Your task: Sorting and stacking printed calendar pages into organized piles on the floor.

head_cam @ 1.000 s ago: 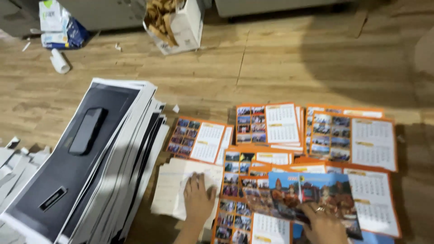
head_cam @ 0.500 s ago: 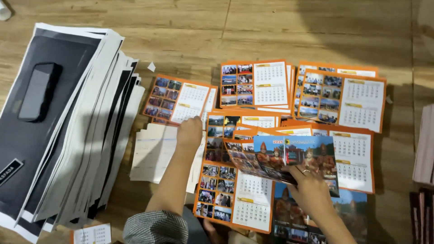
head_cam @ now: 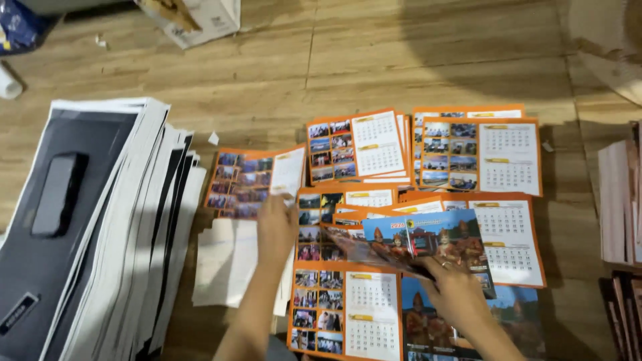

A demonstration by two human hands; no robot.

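My left hand (head_cam: pixel 275 224) reaches forward and pinches the near right corner of an orange calendar sheet (head_cam: pixel 249 182), which lifts slightly off the wooden floor. My right hand (head_cam: pixel 449 289) holds a bundle of collected sheets (head_cam: pixel 428 242) with a blue picture cover on top, raised over the spread piles. Around the hands lie orange calendar piles: one at the back centre (head_cam: pixel 358 145), one at the back right (head_cam: pixel 480 156), one under my forearms (head_cam: pixel 344 309).
A tall slanted stack of black-and-white printed sheets (head_cam: pixel 127 220) fills the left, with a dark phone (head_cam: pixel 59 194) lying on top. A cardboard box (head_cam: pixel 200 17) stands at the back. White paper (head_cam: pixel 224 261) lies beside the stack. More stacks (head_cam: pixel 622 200) sit at the right edge.
My left hand moved forward from the white paper to the left orange sheet and took its corner. My right hand lifted the cover bundle higher. The camera view shifted.
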